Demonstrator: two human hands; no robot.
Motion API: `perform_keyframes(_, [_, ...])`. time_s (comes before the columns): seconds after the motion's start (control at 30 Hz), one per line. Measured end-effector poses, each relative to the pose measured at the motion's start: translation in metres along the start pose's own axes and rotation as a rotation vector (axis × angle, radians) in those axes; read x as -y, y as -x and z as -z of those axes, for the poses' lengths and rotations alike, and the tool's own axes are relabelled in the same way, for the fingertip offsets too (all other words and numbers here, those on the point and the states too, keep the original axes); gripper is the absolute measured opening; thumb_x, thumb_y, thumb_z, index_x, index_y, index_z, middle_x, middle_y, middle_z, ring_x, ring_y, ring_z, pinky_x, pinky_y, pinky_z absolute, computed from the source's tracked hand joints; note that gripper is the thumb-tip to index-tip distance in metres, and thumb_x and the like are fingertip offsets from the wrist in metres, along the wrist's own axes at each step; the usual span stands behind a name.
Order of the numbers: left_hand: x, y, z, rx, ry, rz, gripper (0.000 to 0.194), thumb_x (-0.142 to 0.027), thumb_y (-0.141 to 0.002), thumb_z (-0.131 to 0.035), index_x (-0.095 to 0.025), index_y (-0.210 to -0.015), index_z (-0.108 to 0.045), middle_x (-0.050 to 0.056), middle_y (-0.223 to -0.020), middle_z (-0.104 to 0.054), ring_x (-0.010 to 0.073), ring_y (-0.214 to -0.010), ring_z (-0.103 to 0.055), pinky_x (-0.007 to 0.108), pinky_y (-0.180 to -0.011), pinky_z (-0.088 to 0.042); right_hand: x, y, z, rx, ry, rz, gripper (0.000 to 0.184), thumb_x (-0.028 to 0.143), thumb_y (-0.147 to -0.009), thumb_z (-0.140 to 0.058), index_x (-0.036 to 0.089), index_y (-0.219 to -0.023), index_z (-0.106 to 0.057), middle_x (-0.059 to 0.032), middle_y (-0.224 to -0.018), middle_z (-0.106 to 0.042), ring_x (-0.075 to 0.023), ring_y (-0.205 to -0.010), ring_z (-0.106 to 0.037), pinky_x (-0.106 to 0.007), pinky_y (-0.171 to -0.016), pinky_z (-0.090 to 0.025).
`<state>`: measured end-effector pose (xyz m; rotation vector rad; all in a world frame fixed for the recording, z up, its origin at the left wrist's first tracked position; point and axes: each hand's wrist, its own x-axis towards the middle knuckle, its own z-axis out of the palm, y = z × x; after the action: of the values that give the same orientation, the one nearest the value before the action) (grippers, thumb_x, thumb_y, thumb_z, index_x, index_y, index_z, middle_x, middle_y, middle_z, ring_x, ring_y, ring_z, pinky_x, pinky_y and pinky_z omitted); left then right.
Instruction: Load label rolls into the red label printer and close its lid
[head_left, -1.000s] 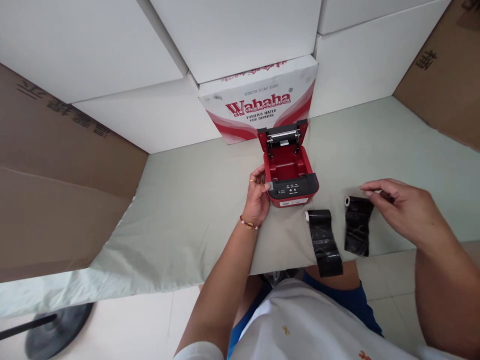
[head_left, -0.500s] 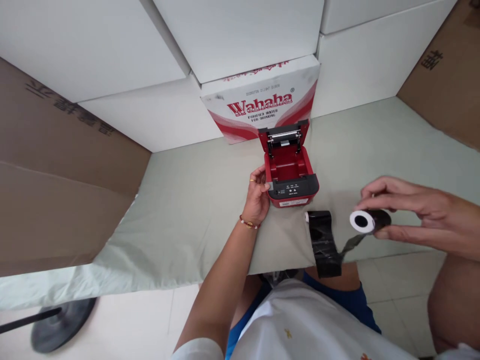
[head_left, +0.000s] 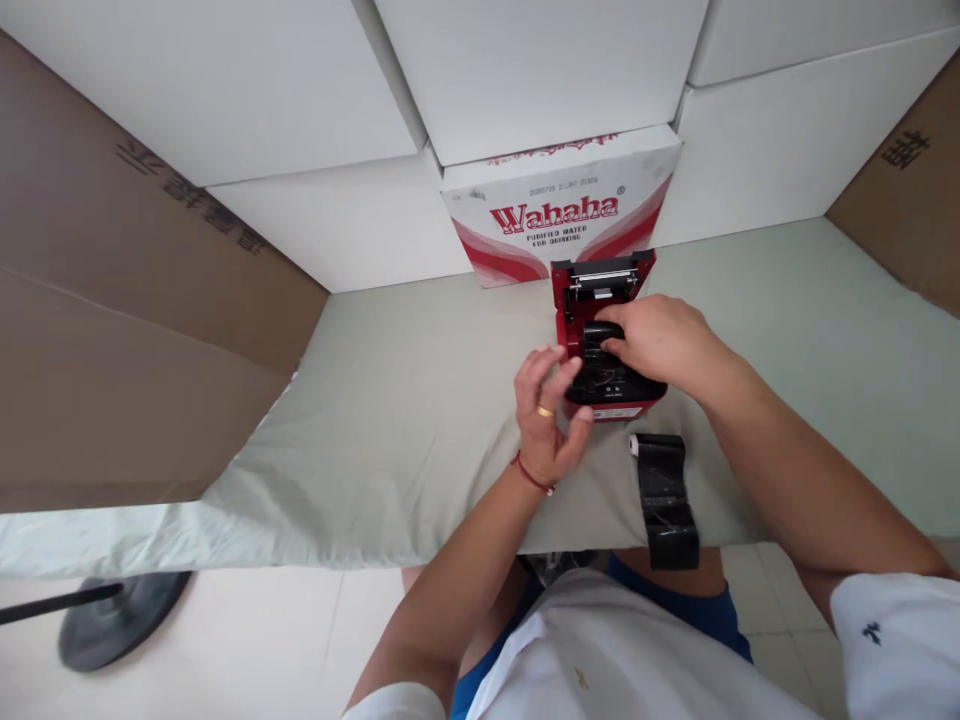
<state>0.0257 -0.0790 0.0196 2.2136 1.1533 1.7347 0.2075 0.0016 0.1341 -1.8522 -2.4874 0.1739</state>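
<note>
A small red and black label printer [head_left: 649,404] sits on the cloth with its lid tilted up and back. My right hand [head_left: 664,340] reaches into its bay, thumb and fingers closed around a black roll [head_left: 596,335]; part of the roll is hidden behind the hand. Black film from the roll lies over the printer's front panel. My left hand [head_left: 547,415] is at the printer's front left corner, fingers apart and holding nothing. Nearer to me lies another strip of black film [head_left: 666,490], with a small white core at its far end, hanging over the table edge.
A Wahaha carton [head_left: 559,215] stands behind the printer, against stacked white boxes [head_left: 540,80]. Brown cardboard boxes stand on the left [head_left: 142,330] and right [head_left: 922,190]. Pale green cloth [head_left: 397,400] covers the table. A black round base [head_left: 120,620] rests on the floor.
My right hand has carried the black roll from the right into the open printer. My left hand has let go of the printer's side and opened at its front left corner.
</note>
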Motion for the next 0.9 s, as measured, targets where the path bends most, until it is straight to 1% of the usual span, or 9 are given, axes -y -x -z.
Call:
perform_keyframes(0.17, [-0.013,-0.002,-0.008,0.112,-0.107,-0.127,0.035,-0.024,-0.097,-0.061,-0.023,-0.132,-0.068,0.007,-0.124,-0.079,0.0234,-0.134,-0.066,0.047,-0.128,-0.038,0.011,-0.013,0.000,0.073,0.044,-0.024,0.038,0.029,-0.095,-0.062,0.030,-0.130,-0.079,-0.0143,-0.114,-0.082,-0.0360,-0.104,-0.076,-0.039,-0.072,-0.049])
perform_keyframes(0.33, [-0.016,-0.002,-0.012,0.128,-0.201,-0.168,0.042,-0.021,-0.096,-0.060,-0.023,-0.137,-0.067,0.007,-0.127,-0.081,0.0217,-0.132,-0.068,0.044,-0.127,-0.038,0.015,-0.021,-0.014,0.080,0.085,-0.057,0.038,0.023,-0.094,-0.063,0.025,-0.128,-0.080,-0.0177,-0.113,-0.083,-0.0368,-0.101,-0.077,-0.041,-0.074,-0.053])
perform_keyframes(0.43, [-0.020,-0.002,-0.011,0.149,-0.249,-0.165,0.043,-0.021,-0.096,-0.059,-0.022,-0.138,-0.067,0.007,-0.129,-0.081,0.0215,-0.131,-0.068,0.044,-0.130,-0.032,0.009,-0.013,-0.016,-0.009,-0.100,-0.004,0.034,0.027,-0.093,-0.067,0.027,-0.124,-0.082,-0.0106,-0.104,-0.084,-0.0307,-0.091,-0.077,-0.040,-0.076,-0.055])
perform_keyframes(0.5, [-0.023,-0.002,-0.011,0.155,-0.277,-0.161,0.042,-0.021,-0.096,-0.059,-0.020,-0.137,-0.068,0.008,-0.130,-0.081,0.0216,-0.130,-0.068,0.043,-0.131,-0.031,0.000,-0.004,-0.011,-0.161,-0.373,0.041,0.023,0.035,-0.096,-0.068,0.027,-0.111,-0.084,-0.0044,-0.094,-0.083,-0.0245,-0.083,-0.075,-0.036,-0.075,-0.055])
perform_keyframes(0.57, [-0.025,-0.001,-0.012,0.148,-0.295,-0.163,0.040,-0.022,-0.096,-0.061,-0.019,-0.136,-0.069,0.008,-0.131,-0.081,0.0219,-0.130,-0.068,0.043,-0.129,-0.033,-0.012,0.004,-0.004,-0.418,-0.601,0.021,0.026,0.043,-0.102,-0.064,0.026,-0.104,-0.083,-0.0029,-0.088,-0.080,-0.0213,-0.078,-0.071,-0.036,-0.073,-0.055])
perform_keyframes(0.63, [-0.027,0.000,-0.012,0.138,-0.313,-0.170,0.037,-0.025,-0.097,-0.062,-0.022,-0.133,-0.071,0.008,-0.131,-0.080,0.0226,-0.129,-0.067,0.043,-0.126,-0.035,-0.026,0.003,0.000,-0.693,-0.677,-0.052,0.033,0.050,-0.107,-0.058,0.027,-0.115,-0.081,-0.0062,-0.100,-0.079,-0.0229,-0.085,-0.071,-0.039,-0.077,-0.057])
perform_keyframes(0.7, [-0.027,0.001,-0.013,0.140,-0.332,-0.178,0.035,-0.028,-0.098,-0.064,-0.026,-0.132,-0.073,0.007,-0.132,-0.079,0.0235,-0.129,-0.067,0.044,-0.124,-0.036,-0.039,-0.006,-0.003,-0.818,-0.689,-0.084,0.037,0.056,-0.108,-0.054,0.035,-0.130,-0.075,-0.0078,-0.124,-0.076,-0.0250,-0.103,-0.071,-0.041,-0.087,-0.059])
perform_keyframes(0.8, [-0.027,0.002,-0.014,0.156,-0.345,-0.184,0.034,-0.028,-0.099,-0.066,-0.027,-0.132,-0.073,0.008,-0.132,-0.078,0.0239,-0.130,-0.065,0.045,-0.125,-0.035,-0.051,-0.025,-0.020,-0.749,-0.805,-0.037,0.045,0.065,-0.106,-0.054,0.038,-0.138,-0.069,-0.0045,-0.140,-0.073,-0.0247,-0.124,-0.069,-0.045,-0.107,-0.058])
perform_keyframes(0.9, [-0.029,0.003,-0.015,0.155,-0.354,-0.186,0.035,-0.026,-0.098,-0.067,-0.026,-0.132,-0.072,0.009,-0.131,-0.077,0.0239,-0.130,-0.064,0.045,-0.127,-0.032,-0.048,-0.029,-0.035,-0.620,-0.936,0.038,0.053,0.065,-0.105,-0.054,0.027,-0.139,-0.069,-0.0053,-0.130,-0.079,-0.0250,-0.121,-0.073,-0.050,-0.113,-0.056])
